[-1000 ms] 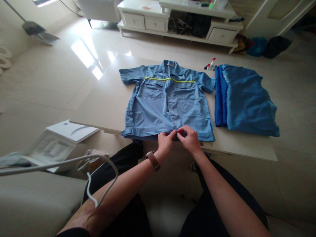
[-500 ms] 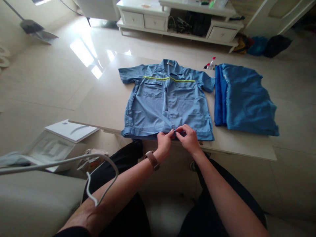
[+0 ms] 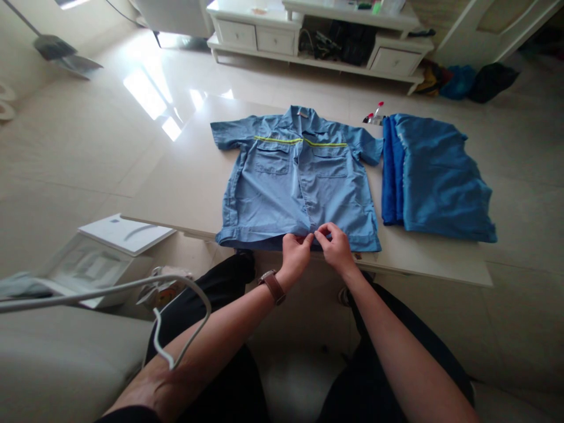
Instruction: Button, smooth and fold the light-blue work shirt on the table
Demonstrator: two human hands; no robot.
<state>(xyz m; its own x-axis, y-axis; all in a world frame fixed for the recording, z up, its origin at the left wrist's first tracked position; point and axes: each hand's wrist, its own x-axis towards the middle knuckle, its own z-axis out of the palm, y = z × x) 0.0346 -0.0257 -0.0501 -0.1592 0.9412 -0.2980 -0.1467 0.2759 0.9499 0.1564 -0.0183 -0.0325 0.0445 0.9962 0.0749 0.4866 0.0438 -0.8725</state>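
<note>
A light blue short-sleeved work shirt point(image 3: 282, 188) with a yellow chest stripe lies flat, front up, on a low beige table point(image 3: 194, 176). My left hand point(image 3: 296, 254), a brown watch on its wrist, pinches the bottom hem at the shirt's front opening. My right hand point(image 3: 336, 249) pinches the hem right beside it, fingertips nearly touching the left hand's. Both hands sit at the table's near edge.
Folded darker blue cloth point(image 3: 436, 176) lies on the table to the shirt's right, with small bottles point(image 3: 374, 114) behind it. A white clothes hanger point(image 3: 176, 317) rests on the sofa at left beside a white box point(image 3: 106, 247). A white TV cabinet point(image 3: 317, 35) stands beyond.
Both hands have stayed at the hem's front opening, with only small finger shifts. The view has tilted slightly.
</note>
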